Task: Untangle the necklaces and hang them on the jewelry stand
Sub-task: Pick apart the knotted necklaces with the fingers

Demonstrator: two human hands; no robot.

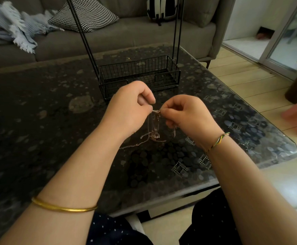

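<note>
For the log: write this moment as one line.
phase: untangling; left hand: pinches necklaces; right hand: pinches necklaces; necklaces: tangled, tails on table; stand: behind hands

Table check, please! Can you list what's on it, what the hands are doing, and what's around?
Surface: dark, pebble-patterned glass table.
Job's things: tangled necklaces, partly lifted, the rest lying on the table; black wire jewelry stand behind them, its top out of view.
Clutter: nothing seen.
Grips: left hand and right hand each pinch the chains at the top.
Cables: nothing seen.
Surroundings: grey sofa with a checked cushion and a blue blanket; tiled floor.
</note>
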